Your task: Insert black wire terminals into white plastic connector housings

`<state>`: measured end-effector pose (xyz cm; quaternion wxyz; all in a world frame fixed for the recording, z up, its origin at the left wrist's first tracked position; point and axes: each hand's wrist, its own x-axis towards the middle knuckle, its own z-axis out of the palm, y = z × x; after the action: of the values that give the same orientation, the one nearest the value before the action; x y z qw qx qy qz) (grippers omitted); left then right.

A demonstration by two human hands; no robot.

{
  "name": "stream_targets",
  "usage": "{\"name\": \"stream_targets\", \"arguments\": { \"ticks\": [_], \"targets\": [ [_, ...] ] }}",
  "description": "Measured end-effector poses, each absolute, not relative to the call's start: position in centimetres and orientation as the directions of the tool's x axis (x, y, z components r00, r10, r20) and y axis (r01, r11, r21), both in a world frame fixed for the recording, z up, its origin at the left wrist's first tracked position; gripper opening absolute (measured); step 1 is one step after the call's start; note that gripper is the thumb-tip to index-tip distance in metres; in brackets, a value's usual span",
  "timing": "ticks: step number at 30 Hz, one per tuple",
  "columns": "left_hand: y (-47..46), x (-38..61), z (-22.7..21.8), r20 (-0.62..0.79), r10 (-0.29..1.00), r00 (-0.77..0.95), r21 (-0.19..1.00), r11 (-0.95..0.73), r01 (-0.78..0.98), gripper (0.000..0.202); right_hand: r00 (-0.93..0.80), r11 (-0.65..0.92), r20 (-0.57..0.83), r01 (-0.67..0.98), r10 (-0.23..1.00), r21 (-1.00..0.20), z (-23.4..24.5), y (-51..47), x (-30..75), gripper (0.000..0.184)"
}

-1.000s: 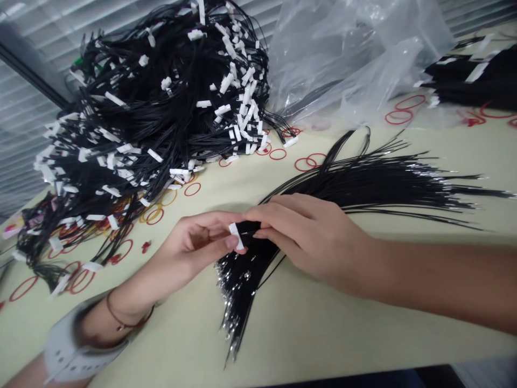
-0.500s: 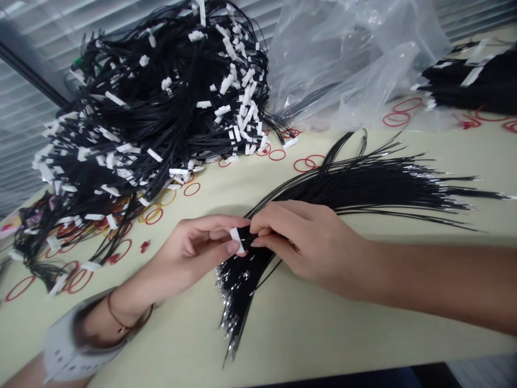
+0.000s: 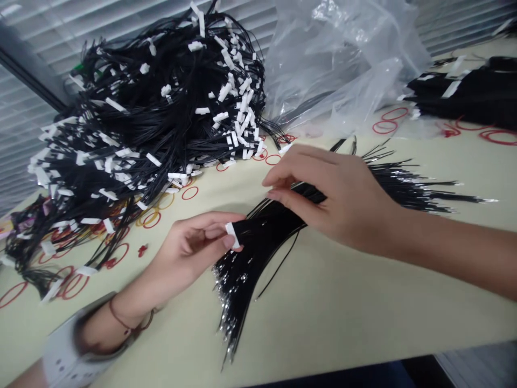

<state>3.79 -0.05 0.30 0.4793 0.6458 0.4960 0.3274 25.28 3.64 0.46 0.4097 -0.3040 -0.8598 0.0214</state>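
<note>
My left hand (image 3: 202,237) pinches a small white connector (image 3: 232,235) between thumb and fingers. Black wires run from that connector over a thick bundle of black wires (image 3: 258,231) with bare metal tips fanned toward me. Above the same bundle is my right hand (image 3: 339,199), its thumb and forefinger slightly apart with nothing visible between them. It hides the middle of the bundle, whose far tips (image 3: 432,194) spread to the right. One loose wire (image 3: 278,264) curves off below the bundle.
A big heap of black wires with white connectors (image 3: 161,108) fills the back left. Red rubber bands (image 3: 72,283) lie scattered on the pale table (image 3: 363,318). A clear plastic bag (image 3: 343,70) stands behind, with more black wire bundles (image 3: 464,91) at the back right.
My right hand has left the connector and moved up and right over the bundle, its fingertips parting. My left hand keeps its pinch on the connector. The view has shifted slightly.
</note>
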Motion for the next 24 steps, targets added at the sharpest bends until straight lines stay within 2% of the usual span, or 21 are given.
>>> {"name": "stream_targets", "arguments": {
  "ticks": [4,6,11,15,24],
  "targets": [
    [-0.1,3.7,0.4,-0.071,0.952,0.299,0.943,-0.034,0.331,0.022,-0.694,0.876,0.535,0.375,0.482,-0.303,0.3,4.3,25.9,0.009],
    [0.0,3.8,0.5,-0.082,0.950,0.303,0.944,-0.024,0.329,0.021,-0.752,0.889,0.474,0.368,0.457,-0.274,0.1,4.4,25.9,0.010],
    [0.2,3.8,0.6,-0.117,0.952,0.284,0.947,0.021,0.320,0.021,-0.782,0.897,0.456,0.433,0.425,-0.092,-0.3,4.4,25.8,0.023],
    [0.3,3.8,0.5,-0.113,0.948,0.296,0.955,0.021,0.297,0.021,-0.803,0.905,0.460,0.426,0.378,0.000,-0.3,4.6,25.8,0.025],
    [0.2,3.6,0.5,-0.142,0.938,0.316,0.944,0.032,0.328,0.021,-0.829,0.887,0.386,0.459,0.405,0.054,-0.5,4.6,26.0,0.019]
  ]
}}
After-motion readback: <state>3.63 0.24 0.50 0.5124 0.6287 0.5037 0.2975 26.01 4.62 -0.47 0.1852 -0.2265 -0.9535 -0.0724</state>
